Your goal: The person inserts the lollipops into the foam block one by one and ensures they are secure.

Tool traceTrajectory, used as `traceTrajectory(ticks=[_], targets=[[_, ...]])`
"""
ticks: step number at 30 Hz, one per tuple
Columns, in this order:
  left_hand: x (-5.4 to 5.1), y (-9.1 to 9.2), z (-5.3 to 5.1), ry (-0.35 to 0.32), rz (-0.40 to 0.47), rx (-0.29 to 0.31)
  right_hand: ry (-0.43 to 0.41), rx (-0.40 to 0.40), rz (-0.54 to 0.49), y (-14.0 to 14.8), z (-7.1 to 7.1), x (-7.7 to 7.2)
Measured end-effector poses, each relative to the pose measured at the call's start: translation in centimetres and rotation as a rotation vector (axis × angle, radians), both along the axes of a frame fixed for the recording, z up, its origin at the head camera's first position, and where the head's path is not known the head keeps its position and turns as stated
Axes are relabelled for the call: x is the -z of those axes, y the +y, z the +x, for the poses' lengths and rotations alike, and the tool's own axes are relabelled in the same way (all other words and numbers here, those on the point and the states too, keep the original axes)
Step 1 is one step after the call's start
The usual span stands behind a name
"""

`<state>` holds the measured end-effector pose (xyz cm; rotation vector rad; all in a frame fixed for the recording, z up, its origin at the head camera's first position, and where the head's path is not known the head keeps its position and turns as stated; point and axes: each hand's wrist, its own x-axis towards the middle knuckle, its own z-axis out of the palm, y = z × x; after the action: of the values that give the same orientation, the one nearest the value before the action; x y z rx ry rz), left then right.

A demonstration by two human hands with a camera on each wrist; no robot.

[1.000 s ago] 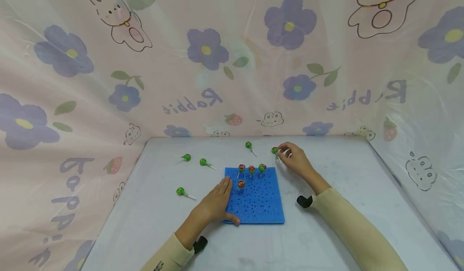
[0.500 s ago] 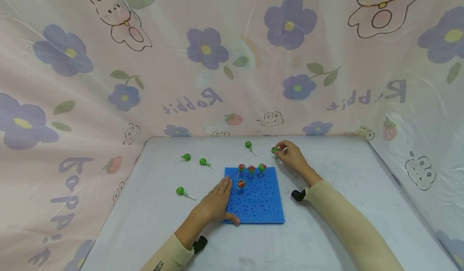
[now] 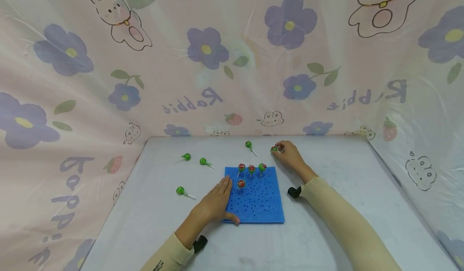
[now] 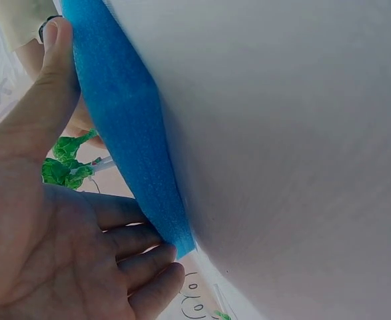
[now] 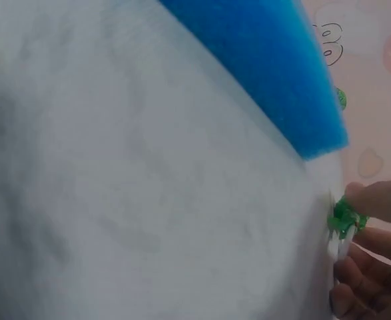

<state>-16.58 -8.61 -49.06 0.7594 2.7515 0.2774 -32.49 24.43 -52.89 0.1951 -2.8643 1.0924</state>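
A blue foam board (image 3: 257,200) dotted with small holes lies on the table. Several lollipops stand in it on their sticks, among them one lollipop (image 3: 241,184) nearer the middle. Along the board's left side rests my left hand (image 3: 214,202), its fingers straight and its thumb at the near edge; the left wrist view shows the palm beside the foam (image 4: 125,107). Beyond the board's far right corner, my right hand (image 3: 290,157) pinches a green-wrapped lollipop (image 3: 274,149) low over the table. In the right wrist view, thumb and fingers surround its green wrapper (image 5: 345,217); the curled fingers partly hide the stick.
Loose lollipops lie on the white table (image 3: 152,222): one lollipop (image 3: 248,144) behind the board, and others to the left, such as the lollipop (image 3: 180,191) closest to my left arm. A patterned curtain (image 3: 232,81) encloses the table's back and sides.
My right hand has shifted slightly left, its fingers closing in around the lollipop, which has moved a little left too. The left hand and the board have stayed put.
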Motion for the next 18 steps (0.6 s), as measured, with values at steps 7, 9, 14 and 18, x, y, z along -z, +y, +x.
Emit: traceTrajectory(ticks=[7, 9, 14, 18], targets=[[-0.01, -0.03, 0.08, 0.008, 0.0, 0.003, 0.004, 0.001, 0.042, -0.19, -0.08, -0.04], [-0.01, -0.03, 0.1, 0.007, 0.0, 0.004, 0.007, 0.004, 0.049, -0.26, -0.05, 0.01], [-0.08, -0.08, 0.11, -0.003, 0.005, 0.006, 0.012, 0.021, 0.054, -0.3, 0.19, 0.04], [-0.06, -0.11, 0.08, 0.005, 0.006, 0.011, 0.009, 0.031, 0.038, -0.23, 0.46, -0.04]])
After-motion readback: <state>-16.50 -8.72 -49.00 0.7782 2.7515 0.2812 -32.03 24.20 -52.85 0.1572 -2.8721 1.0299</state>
